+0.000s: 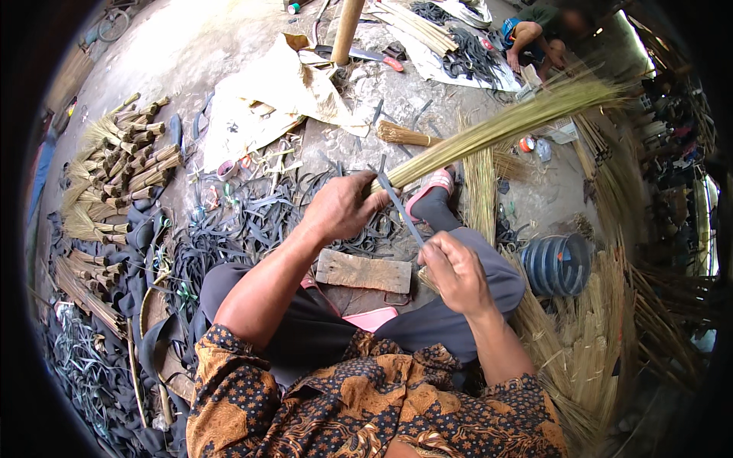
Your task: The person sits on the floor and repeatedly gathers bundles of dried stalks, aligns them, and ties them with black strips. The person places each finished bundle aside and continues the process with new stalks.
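Note:
My left hand (347,204) is closed around the narrow end of a long bundle of green-yellow straw (500,131), which fans out toward the far right. A dark rubber strip (401,204) crosses the bundle beside my left fingers and runs down to my right hand. My right hand (456,271) pinches the strip's other end, and the strip looks taut. Below the hands, between my legs, lies a worn wooden block (364,271). Whether the strip goes fully round the bundle is hidden by my left hand.
Cut rubber strips (237,237) litter the floor to the left, near stacked short straw bundles (126,164). Loose straw (584,343) and a dark ribbed container (556,263) are at the right. A knife (359,55) lies by a wooden post (347,30). Another person (538,38) crouches far right.

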Demonstrator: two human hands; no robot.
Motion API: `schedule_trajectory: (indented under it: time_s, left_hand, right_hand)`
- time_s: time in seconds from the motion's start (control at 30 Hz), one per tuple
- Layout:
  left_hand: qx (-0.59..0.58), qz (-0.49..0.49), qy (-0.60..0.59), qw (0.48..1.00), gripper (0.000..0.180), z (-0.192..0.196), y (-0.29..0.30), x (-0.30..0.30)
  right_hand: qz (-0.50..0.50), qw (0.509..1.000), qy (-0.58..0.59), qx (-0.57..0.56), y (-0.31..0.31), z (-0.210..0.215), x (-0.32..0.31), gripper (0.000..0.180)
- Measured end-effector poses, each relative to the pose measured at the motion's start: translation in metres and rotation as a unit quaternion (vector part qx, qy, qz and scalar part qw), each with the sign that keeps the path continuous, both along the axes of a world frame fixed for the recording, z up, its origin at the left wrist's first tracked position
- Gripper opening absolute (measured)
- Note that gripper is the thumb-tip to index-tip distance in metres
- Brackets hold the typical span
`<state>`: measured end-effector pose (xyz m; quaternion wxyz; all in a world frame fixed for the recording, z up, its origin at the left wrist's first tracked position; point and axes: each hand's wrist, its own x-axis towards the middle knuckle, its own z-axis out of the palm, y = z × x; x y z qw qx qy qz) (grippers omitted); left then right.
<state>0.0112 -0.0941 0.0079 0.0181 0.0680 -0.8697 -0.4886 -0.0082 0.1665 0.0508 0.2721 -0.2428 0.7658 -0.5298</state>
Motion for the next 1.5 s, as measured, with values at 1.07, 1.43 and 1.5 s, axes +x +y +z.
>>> schedule_trajectory:
  time_s: [1.07, 1.43, 1.5]
  left_hand:
    - [-0.088, -0.037, 0.031, 0.995, 0.044, -0.016, 0.019, 0.008]
    - [0.376, -0.017, 0.004, 0.926, 0.037, -0.007, 0.019, -0.009]
    - [0.444, -0.008, 0.022, 0.896, 0.033, -0.002, 0.022, -0.012]
  right_hand:
    - [0.173, 0.788, 0.543, 0.232, -0.073, 0.035, -0.066, 0.012]
    - [0.119, 0.91, 0.392, 0.057, -0.044, -0.005, -0.073, 0.014]
    - [0.089, 0.921, 0.376, 0.046, -0.045, -0.017, -0.07, 0.015]
